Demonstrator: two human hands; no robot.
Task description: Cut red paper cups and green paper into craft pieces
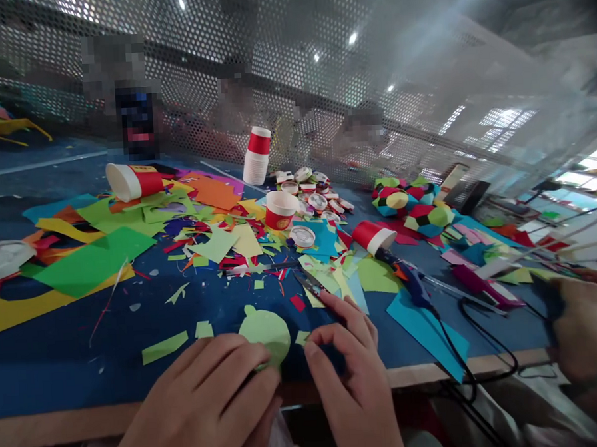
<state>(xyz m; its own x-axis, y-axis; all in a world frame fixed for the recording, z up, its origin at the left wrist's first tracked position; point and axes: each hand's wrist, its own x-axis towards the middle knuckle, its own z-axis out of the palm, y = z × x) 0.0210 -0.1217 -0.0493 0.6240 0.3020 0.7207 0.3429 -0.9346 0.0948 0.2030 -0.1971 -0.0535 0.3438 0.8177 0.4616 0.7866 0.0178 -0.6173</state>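
My left hand (208,405) is at the table's near edge and pinches a round light-green paper cut-out (265,332) by its lower rim. My right hand (354,374) is just to the right of it, fingers curled around the handles of a pair of scissors (309,286) whose blades point away over the blue table (60,356). The scissor handles are hidden inside the hand. Small green offcuts (165,347) lie left of the cut-out.
Coloured paper sheets and scraps (95,261) cover the table's middle and left. Red-and-white paper cups (279,210) stand or lie among them, with a stack (257,155) further back. A glue gun (414,287) with a black cable lies at right. Another person's hand (587,328) is at far right.
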